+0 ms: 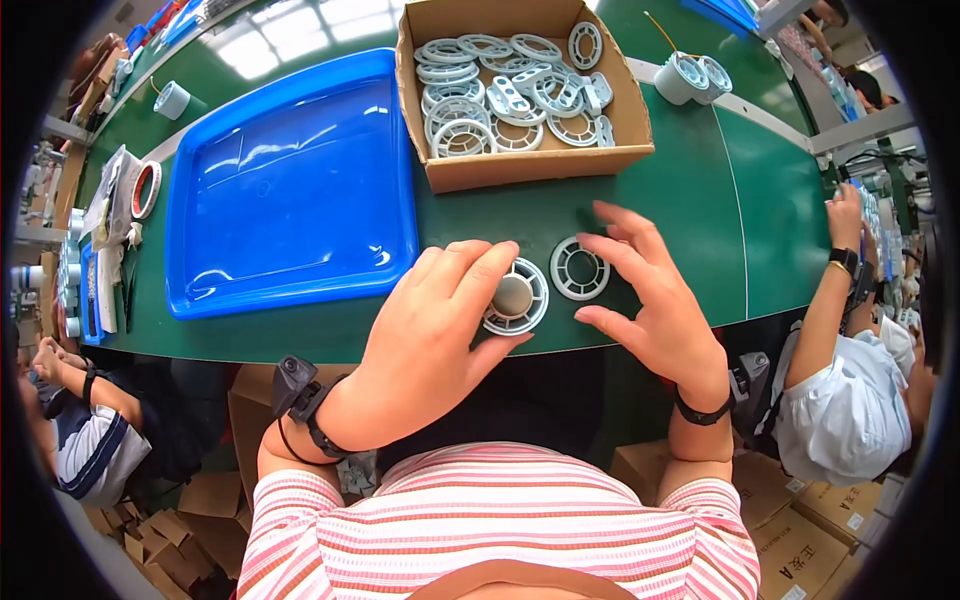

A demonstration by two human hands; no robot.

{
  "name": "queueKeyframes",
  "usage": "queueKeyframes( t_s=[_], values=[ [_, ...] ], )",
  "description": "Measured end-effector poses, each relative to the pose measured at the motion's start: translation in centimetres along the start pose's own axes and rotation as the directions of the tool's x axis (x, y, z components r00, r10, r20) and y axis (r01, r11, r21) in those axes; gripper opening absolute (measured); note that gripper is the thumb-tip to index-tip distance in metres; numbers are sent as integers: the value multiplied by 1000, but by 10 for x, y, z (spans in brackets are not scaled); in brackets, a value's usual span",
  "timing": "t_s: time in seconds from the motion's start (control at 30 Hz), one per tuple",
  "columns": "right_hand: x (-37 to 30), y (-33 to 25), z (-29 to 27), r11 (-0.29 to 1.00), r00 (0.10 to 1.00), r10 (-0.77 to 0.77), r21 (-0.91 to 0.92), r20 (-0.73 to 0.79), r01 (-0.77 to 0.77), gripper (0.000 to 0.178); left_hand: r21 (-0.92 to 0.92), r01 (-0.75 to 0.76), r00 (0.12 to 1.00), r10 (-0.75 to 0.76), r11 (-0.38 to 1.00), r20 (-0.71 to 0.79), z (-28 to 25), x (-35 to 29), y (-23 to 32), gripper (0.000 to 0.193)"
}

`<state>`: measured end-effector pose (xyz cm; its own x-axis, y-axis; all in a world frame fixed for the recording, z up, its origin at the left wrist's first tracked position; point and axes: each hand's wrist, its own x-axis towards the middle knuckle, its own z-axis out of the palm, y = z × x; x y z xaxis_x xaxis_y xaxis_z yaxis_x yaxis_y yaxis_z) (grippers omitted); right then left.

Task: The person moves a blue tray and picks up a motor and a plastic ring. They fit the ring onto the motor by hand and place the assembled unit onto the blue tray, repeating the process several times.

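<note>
My left hand [437,315] grips a pale round spoked plastic part [537,300] with a solid hub in its middle, close to the table's front edge. The fingers cover its left side. Just to the right, a flat pale spoked plastic ring [603,270] lies on the green table. My right hand [655,295] is open around that ring's right side, thumb and fingers apart. The index fingertip is at the upper rim; whether it touches, I cannot tell. The thumb is below the ring.
Beyond my hands stands a cardboard box [540,165] of similar rings and small brackets. A blue tray [290,200] lies to the left. White cups [680,80] stand at the back right. A tape roll [147,190] sits far left. People work on both sides.
</note>
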<state>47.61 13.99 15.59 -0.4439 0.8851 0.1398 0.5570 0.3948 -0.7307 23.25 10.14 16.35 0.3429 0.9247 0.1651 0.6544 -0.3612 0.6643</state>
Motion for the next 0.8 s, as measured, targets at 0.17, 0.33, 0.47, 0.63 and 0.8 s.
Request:
queueKeyframes(
  t_s=[0.17, 0.33, 0.47, 0.63, 0.8],
  values=[
    [-4, 20, 4, 993, 988, -116, 23, 100, 114, 55, -526, 325, 945, -253, 786, 206, 6, -5, 3, 67],
    [-5, -12, 16, 953, 984, -124, 261, -124, 153, 60, -770, 575, 808, -340, 277, 481, 12, -4, 4, 58],
    [6, -30, 20, 956, 968, -249, 151, -39, 252, 63, -791, 326, 945, -210, 518, 252, 26, -4, -11, 59],
    [13, -30, 18, 961, 969, -241, 151, 51, 231, 64, -734, 350, 935, -171, 582, 310, 14, 2, -14, 59],
    [16, -28, 13, 966, 970, -213, 175, 113, 192, 64, -749, 506, 860, -189, 427, 473, 6, 8, -12, 64]
  ],
)
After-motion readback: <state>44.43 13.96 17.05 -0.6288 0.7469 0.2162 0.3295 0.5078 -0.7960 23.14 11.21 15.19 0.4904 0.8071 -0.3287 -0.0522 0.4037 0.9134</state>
